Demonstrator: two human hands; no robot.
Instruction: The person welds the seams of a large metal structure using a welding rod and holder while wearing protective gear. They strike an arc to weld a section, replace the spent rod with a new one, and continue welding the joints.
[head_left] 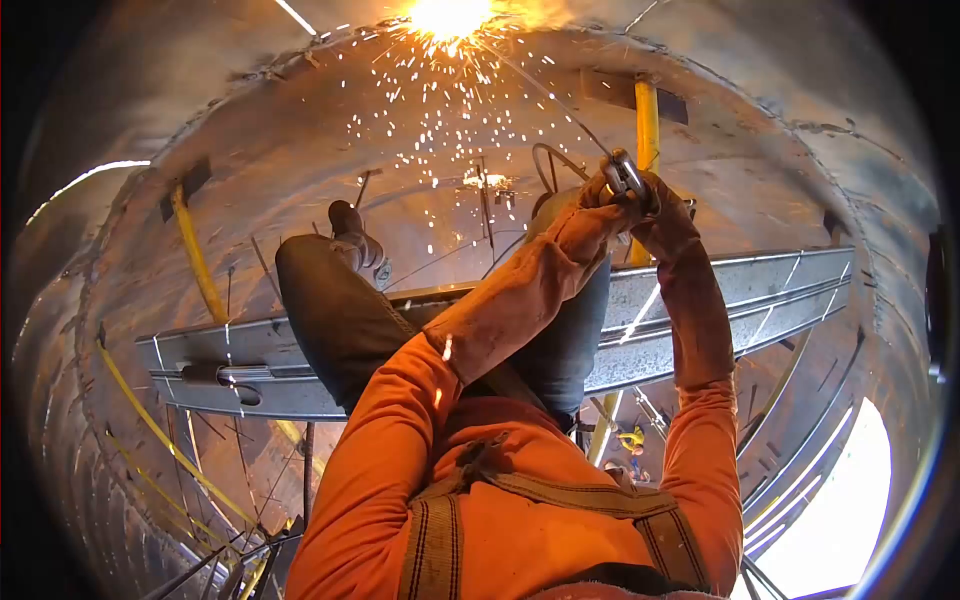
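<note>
My left hand (597, 208) and my right hand (664, 218), both in worn leather gloves, are together at the upper right of the head view. Their fingers close around a metal electrode holder (626, 173); the overlapping gloves partly hide the grip. From its jaw a long thin rod (550, 95) slants up and left to a glaring arc (448, 18) on the steel wall. Bright sparks (440, 130) spray downward from there. A dark cable (540, 165) loops just left of the gloves.
A ribbed metal plank (720, 300) lies crosswise beneath my legs. Yellow struts (197, 255) stand against the curved steel shell (800, 190). Far below is another person (632, 440) in yellow. A bright opening (840, 500) shows at lower right, and thin bars lie at lower left.
</note>
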